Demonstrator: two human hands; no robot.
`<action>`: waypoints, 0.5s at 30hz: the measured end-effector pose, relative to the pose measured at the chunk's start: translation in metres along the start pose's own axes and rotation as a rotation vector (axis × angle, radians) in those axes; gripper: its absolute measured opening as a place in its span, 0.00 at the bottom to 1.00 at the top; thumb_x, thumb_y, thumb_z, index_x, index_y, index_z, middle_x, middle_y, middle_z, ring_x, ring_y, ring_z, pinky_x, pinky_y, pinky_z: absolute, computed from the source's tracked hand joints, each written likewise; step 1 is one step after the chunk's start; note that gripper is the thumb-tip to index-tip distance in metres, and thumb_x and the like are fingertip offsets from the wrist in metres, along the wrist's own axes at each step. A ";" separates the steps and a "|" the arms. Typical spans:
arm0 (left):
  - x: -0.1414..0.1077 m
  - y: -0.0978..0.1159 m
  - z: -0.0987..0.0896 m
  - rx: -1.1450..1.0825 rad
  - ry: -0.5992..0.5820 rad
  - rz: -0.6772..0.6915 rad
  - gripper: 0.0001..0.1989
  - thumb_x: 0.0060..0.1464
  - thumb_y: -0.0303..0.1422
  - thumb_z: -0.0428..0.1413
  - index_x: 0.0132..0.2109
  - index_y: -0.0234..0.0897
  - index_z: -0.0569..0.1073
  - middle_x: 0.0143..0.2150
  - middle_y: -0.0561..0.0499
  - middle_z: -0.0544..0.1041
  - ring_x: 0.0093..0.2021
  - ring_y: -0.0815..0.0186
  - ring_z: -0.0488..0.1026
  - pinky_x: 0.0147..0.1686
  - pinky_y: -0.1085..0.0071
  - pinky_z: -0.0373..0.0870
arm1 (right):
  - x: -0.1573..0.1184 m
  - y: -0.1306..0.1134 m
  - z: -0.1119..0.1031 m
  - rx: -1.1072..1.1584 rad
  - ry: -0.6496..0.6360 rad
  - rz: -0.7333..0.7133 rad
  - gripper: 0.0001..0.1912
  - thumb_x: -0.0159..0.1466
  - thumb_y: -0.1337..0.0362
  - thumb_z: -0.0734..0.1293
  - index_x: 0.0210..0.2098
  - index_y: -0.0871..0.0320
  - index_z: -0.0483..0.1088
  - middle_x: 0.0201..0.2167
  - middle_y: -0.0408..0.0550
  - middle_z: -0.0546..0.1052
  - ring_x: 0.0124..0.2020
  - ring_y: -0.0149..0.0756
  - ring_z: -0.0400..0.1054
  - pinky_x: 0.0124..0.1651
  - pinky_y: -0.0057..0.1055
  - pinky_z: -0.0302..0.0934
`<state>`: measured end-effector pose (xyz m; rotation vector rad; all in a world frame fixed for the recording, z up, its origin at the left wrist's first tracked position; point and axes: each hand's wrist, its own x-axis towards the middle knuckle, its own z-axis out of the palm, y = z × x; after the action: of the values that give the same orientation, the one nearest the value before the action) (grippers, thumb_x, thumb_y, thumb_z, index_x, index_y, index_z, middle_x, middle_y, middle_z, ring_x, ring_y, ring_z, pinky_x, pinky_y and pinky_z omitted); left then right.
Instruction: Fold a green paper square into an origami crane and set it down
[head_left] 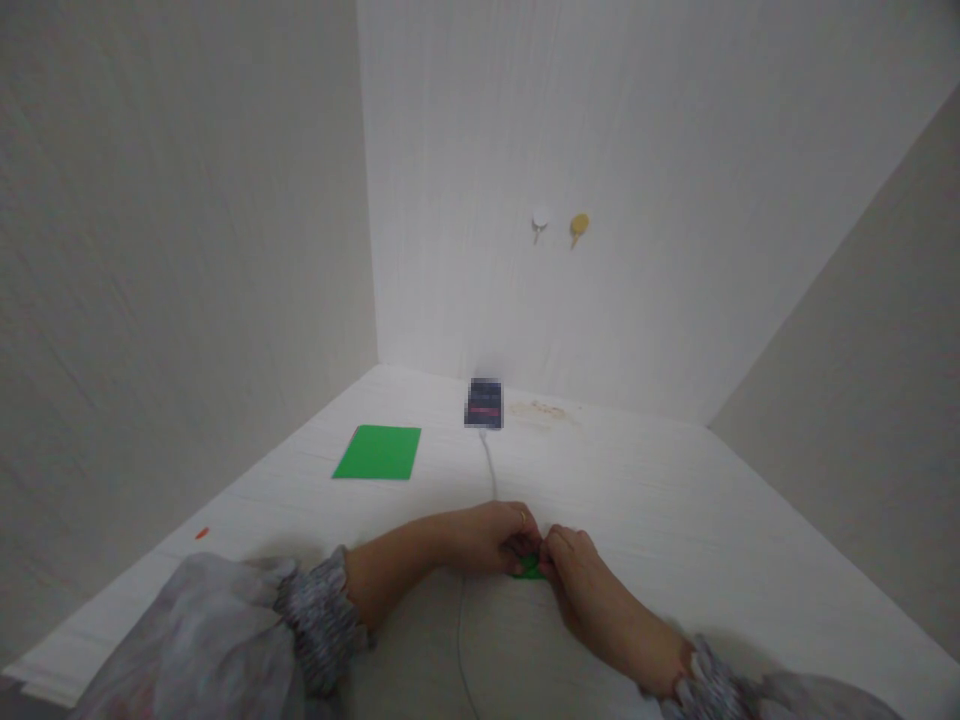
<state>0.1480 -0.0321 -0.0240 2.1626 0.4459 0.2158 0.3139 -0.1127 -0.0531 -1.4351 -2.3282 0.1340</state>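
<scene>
Low in the middle of the head view, a small green paper piece (529, 568) lies between my two hands, partly hidden by the fingers. My left hand (499, 537), with a ring on one finger, is curled with its fingertips on the green piece. From the other side, my right hand (574, 570) pinches its right part, and the fingertips of both hands nearly meet. A flat green sheet (379, 453) rests on the white table to the left, apart from both hands.
A dark phone (484, 404) stands or lies by the back wall, with a white cable (489, 465) running under my left arm. A small orange piece (202, 533) lies at the left. White (540, 219) and yellow (579, 225) hooks are on the back wall.
</scene>
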 end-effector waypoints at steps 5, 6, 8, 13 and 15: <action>0.000 -0.001 0.001 -0.061 0.040 -0.024 0.13 0.38 0.18 0.56 0.34 0.32 0.68 0.34 0.53 0.64 0.32 0.71 0.66 0.33 0.75 0.65 | 0.002 -0.004 -0.005 0.027 -0.044 0.038 0.07 0.59 0.75 0.55 0.30 0.61 0.62 0.30 0.49 0.67 0.31 0.36 0.60 0.35 0.33 0.56; 0.000 -0.002 0.002 -0.075 0.052 -0.031 0.12 0.38 0.18 0.56 0.34 0.32 0.68 0.34 0.53 0.64 0.32 0.71 0.66 0.33 0.75 0.65 | 0.002 -0.005 -0.006 0.035 -0.041 0.036 0.07 0.59 0.75 0.55 0.30 0.61 0.62 0.30 0.49 0.67 0.31 0.36 0.60 0.35 0.33 0.56; 0.001 -0.003 0.004 -0.099 0.071 -0.043 0.12 0.38 0.18 0.56 0.33 0.32 0.68 0.33 0.53 0.64 0.32 0.71 0.66 0.32 0.75 0.65 | 0.001 -0.006 -0.006 0.036 -0.038 0.023 0.07 0.59 0.75 0.55 0.31 0.61 0.62 0.30 0.48 0.67 0.31 0.35 0.60 0.36 0.33 0.56; 0.001 -0.002 0.005 -0.152 0.062 -0.070 0.11 0.38 0.18 0.56 0.32 0.32 0.68 0.31 0.54 0.66 0.31 0.71 0.67 0.32 0.75 0.66 | 0.001 -0.005 -0.004 -0.006 -0.026 0.021 0.07 0.60 0.74 0.55 0.30 0.60 0.62 0.29 0.48 0.67 0.30 0.36 0.59 0.34 0.33 0.56; 0.001 -0.001 0.004 -0.128 0.038 -0.068 0.11 0.38 0.18 0.55 0.33 0.32 0.68 0.31 0.54 0.67 0.31 0.70 0.67 0.31 0.75 0.66 | 0.001 -0.005 -0.004 -0.014 -0.022 0.022 0.07 0.60 0.74 0.56 0.29 0.60 0.62 0.29 0.48 0.67 0.30 0.36 0.59 0.34 0.33 0.56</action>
<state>0.1497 -0.0341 -0.0270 2.0173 0.5127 0.2419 0.3111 -0.1143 -0.0481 -1.4739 -2.3356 0.1409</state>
